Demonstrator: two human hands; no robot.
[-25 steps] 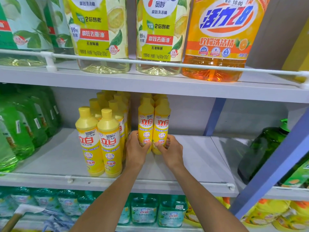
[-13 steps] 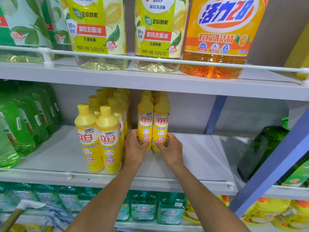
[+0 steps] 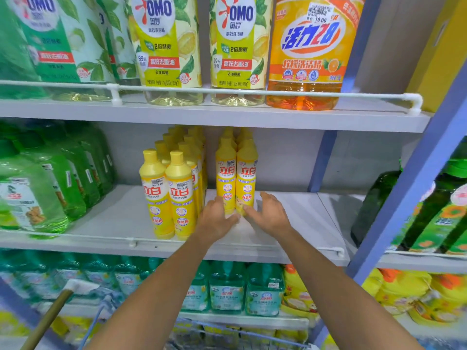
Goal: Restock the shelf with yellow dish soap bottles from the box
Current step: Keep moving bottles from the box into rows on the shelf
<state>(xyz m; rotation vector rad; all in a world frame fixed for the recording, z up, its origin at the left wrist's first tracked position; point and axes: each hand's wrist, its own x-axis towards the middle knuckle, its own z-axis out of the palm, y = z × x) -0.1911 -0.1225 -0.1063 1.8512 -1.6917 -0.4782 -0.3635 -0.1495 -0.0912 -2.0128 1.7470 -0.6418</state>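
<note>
Two tall yellow dish soap bottles [image 3: 246, 178] are standing side by side on the smooth grey shelf [image 3: 298, 213], each with a round plastic top and a shiny label. The left hand [image 3: 217, 219] and right hand [image 3: 269, 215] are resting open just at the bottle bottoms, fingers loose and holding nothing.

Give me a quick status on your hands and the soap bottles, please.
Left hand open, right hand open. Both at the bases of two upright yellow plastic dish soap bottles on grey shelf. Nothing in the way.
</note>
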